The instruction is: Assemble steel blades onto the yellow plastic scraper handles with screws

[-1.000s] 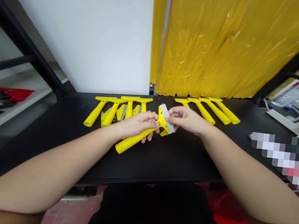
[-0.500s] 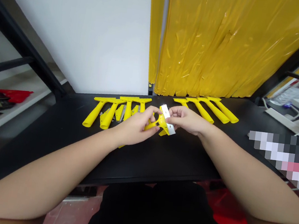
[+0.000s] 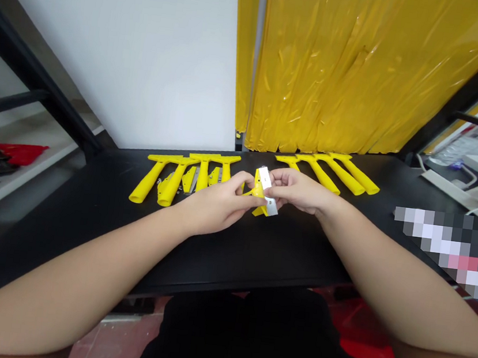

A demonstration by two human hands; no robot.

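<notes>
Over the middle of the black table, my left hand [image 3: 221, 203] is closed round a yellow plastic scraper [image 3: 258, 189], its thumb reaching to the scraper's head. A silvery metal blade [image 3: 271, 208] lies along that head. My right hand [image 3: 302, 191] pinches the blade from the right, thumb on its face and fingers behind. My fingers partly cover the scraper, so how the blade is fixed does not show. Several yellow scraper handles [image 3: 148, 182] lie left of my hands, with small yellow pieces [image 3: 188, 178], metal blades and tiny hardware among them.
More yellow scraper handles [image 3: 352, 175] lie in a row at the back right of the black table [image 3: 228, 265]. Behind stand a white panel [image 3: 150, 52] and a yellow plastic curtain [image 3: 322, 67]. Shelves with a red item [image 3: 19, 153] are at left; white boxes [image 3: 450, 193] at right.
My left thumb has moved right along the scraper onto its head by the blade. My right hand keeps its pinch on the blade. The view has shifted slightly.
</notes>
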